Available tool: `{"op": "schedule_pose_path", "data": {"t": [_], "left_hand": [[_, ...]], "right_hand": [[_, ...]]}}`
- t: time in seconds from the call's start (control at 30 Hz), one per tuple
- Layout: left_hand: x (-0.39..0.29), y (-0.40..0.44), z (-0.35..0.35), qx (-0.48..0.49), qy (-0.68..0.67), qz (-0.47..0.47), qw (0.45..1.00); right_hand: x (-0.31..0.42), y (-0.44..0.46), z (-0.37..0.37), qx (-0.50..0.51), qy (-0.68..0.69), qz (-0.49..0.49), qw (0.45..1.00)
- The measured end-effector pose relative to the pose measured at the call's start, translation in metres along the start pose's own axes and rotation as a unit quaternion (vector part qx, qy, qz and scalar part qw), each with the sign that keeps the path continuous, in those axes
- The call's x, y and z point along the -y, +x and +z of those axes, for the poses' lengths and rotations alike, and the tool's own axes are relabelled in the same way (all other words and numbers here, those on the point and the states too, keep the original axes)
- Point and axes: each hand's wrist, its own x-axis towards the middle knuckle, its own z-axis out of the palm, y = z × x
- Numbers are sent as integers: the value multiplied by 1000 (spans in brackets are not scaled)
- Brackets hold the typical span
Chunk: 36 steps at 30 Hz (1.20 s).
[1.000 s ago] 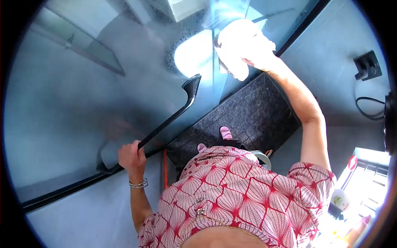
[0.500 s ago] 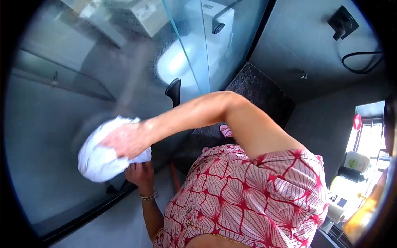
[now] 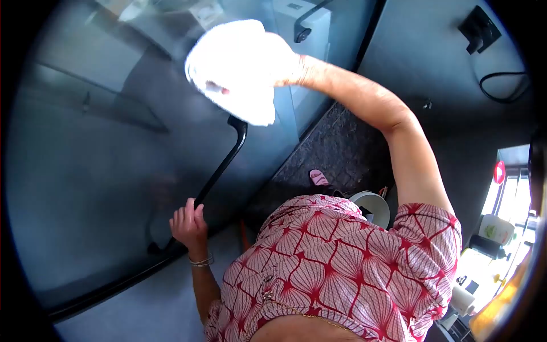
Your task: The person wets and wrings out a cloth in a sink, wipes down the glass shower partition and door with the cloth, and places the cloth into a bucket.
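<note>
A bunched white cloth (image 3: 233,65) is spread against the upper part of the glass shower door (image 3: 114,188). My right hand (image 3: 283,60) presses it there, closed on the cloth; the fingers are mostly hidden and washed out by bright light. Lower down, my left hand (image 3: 190,225) is closed around the lower part of the long black door handle (image 3: 222,162), a bracelet at its wrist. The handle's curved upper end lies just below the cloth.
A black shower valve (image 3: 480,29) and a dark hose (image 3: 501,88) are on the right wall. A white bucket (image 3: 371,206) stands on the dark floor (image 3: 342,148) near a pink slipper (image 3: 318,177). Bottles stand by the window at right.
My right hand has carried the cloth up and to the right across the glass, away from my left hand. The left hand stays low at the handle. The bucket has come into view.
</note>
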Motion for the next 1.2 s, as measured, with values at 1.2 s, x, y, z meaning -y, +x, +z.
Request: {"op": "schedule_pose_path", "data": {"t": [1.2], "left_hand": [[11, -39, -12, -93, -87, -81, 989]], "right_hand": [[-23, 206, -104, -254, -67, 186, 947]]}}
